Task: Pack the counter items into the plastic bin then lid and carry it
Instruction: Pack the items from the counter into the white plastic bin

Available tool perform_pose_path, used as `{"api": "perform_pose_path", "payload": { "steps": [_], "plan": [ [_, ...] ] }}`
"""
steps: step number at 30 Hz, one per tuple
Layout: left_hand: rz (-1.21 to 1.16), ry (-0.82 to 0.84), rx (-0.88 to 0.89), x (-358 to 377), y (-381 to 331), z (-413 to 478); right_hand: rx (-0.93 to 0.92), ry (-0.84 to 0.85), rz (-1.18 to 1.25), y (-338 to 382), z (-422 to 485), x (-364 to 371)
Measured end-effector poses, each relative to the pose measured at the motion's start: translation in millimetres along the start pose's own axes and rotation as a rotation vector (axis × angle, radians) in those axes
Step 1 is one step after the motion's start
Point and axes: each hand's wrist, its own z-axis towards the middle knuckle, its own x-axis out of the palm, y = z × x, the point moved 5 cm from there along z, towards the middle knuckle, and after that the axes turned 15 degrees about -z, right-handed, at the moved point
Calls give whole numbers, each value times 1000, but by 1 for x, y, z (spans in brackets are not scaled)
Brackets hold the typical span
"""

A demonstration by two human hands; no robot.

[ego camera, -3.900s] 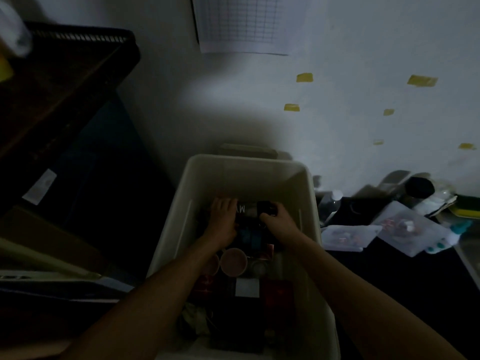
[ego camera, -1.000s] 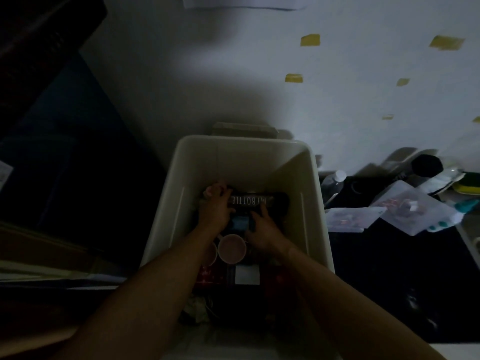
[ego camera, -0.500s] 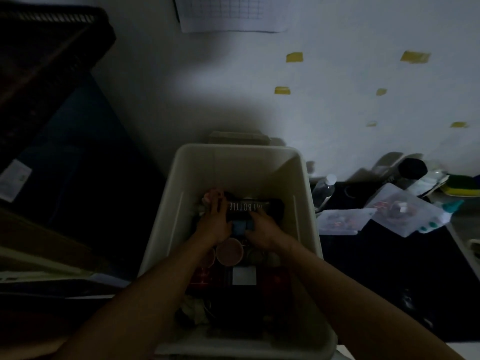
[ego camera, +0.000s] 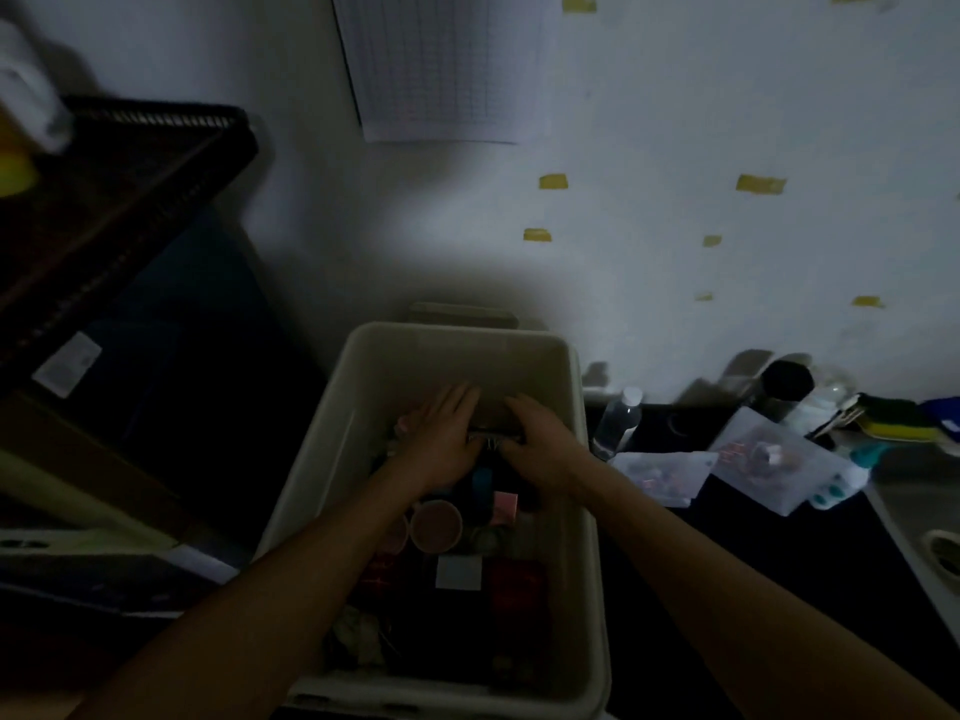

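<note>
Both left hand, flat, and right hand, gripping, now cover the bottle at 12 o'clock in the bin, probably seating it.

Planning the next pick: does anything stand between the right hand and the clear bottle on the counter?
Yes: the right hand is down inside the bin, and the bin's right wall stands between it and the bottle just outside.

Dim light is falling on a white wall carrying a gridded sheet and yellow tape scraps, a dark shelf leftward.
</note>
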Motion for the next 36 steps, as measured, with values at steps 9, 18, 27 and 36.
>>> {"api": "perform_pose_path", "payload": {
  "steps": [9,18,27,36],
  "plan": [
    [-117,-139,209,-1,-109,31,7,-176,82,-57,-27,-79],
    [-124,-97,259,78,-205,69,268,-178,106,-181,-70,-114],
    [-15,-23,220,141,-237,94,354,-127,100,-271,-92,-121],
    [-4,-40,85,159,-202,101,316,3,135,-285,-69,-86]
  ]
}}
